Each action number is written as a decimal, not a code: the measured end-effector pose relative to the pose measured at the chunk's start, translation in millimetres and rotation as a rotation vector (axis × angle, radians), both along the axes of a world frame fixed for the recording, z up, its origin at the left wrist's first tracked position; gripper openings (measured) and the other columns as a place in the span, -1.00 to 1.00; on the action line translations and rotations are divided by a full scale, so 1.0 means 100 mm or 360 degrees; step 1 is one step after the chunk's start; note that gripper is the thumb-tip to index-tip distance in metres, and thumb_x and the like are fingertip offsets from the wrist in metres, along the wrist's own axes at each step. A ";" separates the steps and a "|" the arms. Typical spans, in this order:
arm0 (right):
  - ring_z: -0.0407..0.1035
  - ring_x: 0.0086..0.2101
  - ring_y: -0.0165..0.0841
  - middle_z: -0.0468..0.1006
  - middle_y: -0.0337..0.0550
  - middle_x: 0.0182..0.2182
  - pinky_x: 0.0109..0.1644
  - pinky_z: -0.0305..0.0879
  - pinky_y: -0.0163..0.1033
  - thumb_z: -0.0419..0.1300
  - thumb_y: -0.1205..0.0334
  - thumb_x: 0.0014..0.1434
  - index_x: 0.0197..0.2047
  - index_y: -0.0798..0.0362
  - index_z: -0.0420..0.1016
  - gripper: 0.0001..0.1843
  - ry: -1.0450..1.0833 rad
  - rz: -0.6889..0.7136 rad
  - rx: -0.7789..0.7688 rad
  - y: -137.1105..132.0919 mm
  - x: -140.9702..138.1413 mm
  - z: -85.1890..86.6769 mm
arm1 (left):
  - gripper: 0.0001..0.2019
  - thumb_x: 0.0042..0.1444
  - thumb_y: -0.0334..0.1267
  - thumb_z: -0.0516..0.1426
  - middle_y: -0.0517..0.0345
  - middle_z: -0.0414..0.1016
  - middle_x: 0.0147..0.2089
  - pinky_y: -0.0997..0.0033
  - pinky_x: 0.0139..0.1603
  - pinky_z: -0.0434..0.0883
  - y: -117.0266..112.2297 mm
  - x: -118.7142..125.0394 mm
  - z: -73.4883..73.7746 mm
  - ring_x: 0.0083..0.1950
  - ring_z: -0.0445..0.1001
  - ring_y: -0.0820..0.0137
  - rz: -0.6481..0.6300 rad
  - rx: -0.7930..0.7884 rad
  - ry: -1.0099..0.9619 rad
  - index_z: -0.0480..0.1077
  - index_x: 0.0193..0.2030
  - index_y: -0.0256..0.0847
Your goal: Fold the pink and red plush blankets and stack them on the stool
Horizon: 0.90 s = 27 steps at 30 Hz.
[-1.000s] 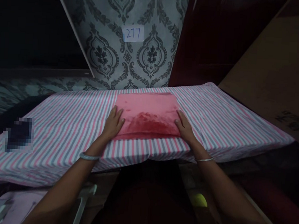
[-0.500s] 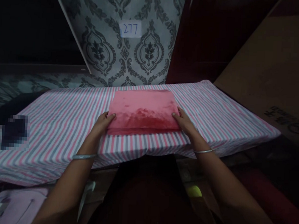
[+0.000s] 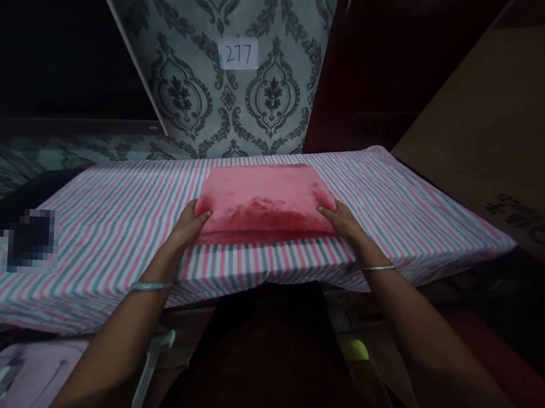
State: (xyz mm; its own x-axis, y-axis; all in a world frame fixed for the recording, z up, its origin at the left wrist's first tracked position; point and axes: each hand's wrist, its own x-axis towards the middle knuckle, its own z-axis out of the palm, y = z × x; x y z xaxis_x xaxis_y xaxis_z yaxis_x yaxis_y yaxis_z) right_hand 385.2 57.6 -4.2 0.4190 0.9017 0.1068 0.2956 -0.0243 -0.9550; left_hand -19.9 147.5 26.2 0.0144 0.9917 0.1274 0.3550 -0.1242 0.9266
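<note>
A flat, rectangular pink plush cushion (image 3: 263, 197) lies on the striped cloth (image 3: 129, 221) in front of me. Its pile looks darker red along the front and near both sides. At its left edge my left hand (image 3: 192, 221) is closed, thumb on top and fingers tucked under or behind the side. My right hand (image 3: 342, 220) grips the right edge in the same way, with its thumb on the upper face. The undersides of the cushion and most of my fingertips are hidden.
The cloth covers a long table with its edge hanging towards me. A blurred-out dark item (image 3: 30, 240) is at the left. Behind stand a patterned wall with a "277" label (image 3: 238, 53), and a dark screen (image 3: 70, 53). A large cardboard box (image 3: 495, 130) is on the right.
My right hand has shifted a little to the right, and the cushion's right side has stretched outward with it. The left side bulges slightly more around my left hand.
</note>
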 end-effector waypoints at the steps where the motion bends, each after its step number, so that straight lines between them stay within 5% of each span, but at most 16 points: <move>1: 0.56 -0.06 0.06 0.69 0.06 -0.08 0.10 0.49 0.19 0.40 -0.08 -0.06 -0.05 0.03 0.56 -0.46 -0.0034 -0.0019 -0.0031 -0.01 0.02 -0.03 | -0.54 -0.10 -0.14 0.32 -0.06 0.62 -0.04 0.06 0.16 0.50 -0.01 -0.02 -0.02 0.02 0.59 0.09 -0.0023 -0.0016 0.0032 0.46 -0.03 -0.24; 8: 0.58 -0.10 0.05 0.70 -0.02 -0.12 0.06 0.50 0.20 0.33 -0.26 0.03 0.03 -0.01 0.56 -0.38 0.0107 0.0169 -0.0009 -0.09 -0.01 -0.10 | -0.38 -0.09 0.06 0.33 -0.14 0.57 0.07 0.07 0.10 0.51 -0.08 -0.05 -0.13 0.12 0.54 0.04 -0.0205 -0.0113 -0.0100 0.43 0.07 -0.24; 11: 0.54 -0.01 0.03 0.67 0.01 -0.04 0.14 0.45 0.18 0.24 -0.33 0.12 0.06 0.01 0.55 -0.34 -0.0022 0.0145 0.0006 -0.13 0.00 -0.12 | -0.23 -0.04 0.17 0.29 -0.20 0.53 0.10 0.05 0.09 0.52 -0.18 -0.07 -0.14 0.10 0.54 0.04 -0.0116 -0.0139 -0.0130 0.32 0.23 -0.27; 17: 0.31 0.26 -0.03 0.37 0.05 0.33 0.33 0.25 0.16 0.16 -0.37 0.20 0.42 -0.03 0.22 -0.11 -0.0442 -0.0014 0.0213 -0.36 -0.01 -0.22 | -0.24 0.02 0.15 0.25 -0.12 0.30 0.36 0.00 0.31 0.36 -0.53 -0.18 -0.14 0.37 0.31 0.02 -0.0126 0.0337 0.0272 0.25 0.32 -0.11; 22: 0.28 0.27 0.05 0.35 0.11 0.33 0.34 0.16 0.26 0.25 -0.37 0.11 0.43 -0.04 0.21 -0.03 -0.0735 -0.0046 0.0385 -0.54 -0.04 -0.25 | -0.35 0.05 0.13 0.19 -0.04 0.45 0.16 0.09 0.11 0.46 -0.60 -0.25 -0.10 0.16 0.45 0.11 -0.0043 0.0452 0.0332 0.34 0.25 -0.10; 27: 0.36 0.19 0.03 0.39 0.08 0.29 0.27 0.27 0.21 0.28 -0.29 0.11 0.44 -0.04 0.19 -0.05 -0.0568 -0.0042 0.0293 -0.50 -0.06 -0.21 | -0.31 -0.02 0.15 0.21 0.11 0.47 -0.19 0.29 -0.21 0.43 -0.56 -0.17 -0.07 -0.21 0.46 0.28 0.0036 0.0186 0.0154 0.38 0.19 -0.20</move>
State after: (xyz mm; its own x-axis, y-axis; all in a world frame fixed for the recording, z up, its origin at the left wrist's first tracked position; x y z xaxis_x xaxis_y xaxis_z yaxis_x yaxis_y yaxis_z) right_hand 379.1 8.0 -24.7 0.3494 0.8433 0.4084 0.6112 0.1253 -0.7815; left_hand -36.9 91.6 19.2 0.0100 0.9705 0.2408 0.4460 -0.2199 0.8676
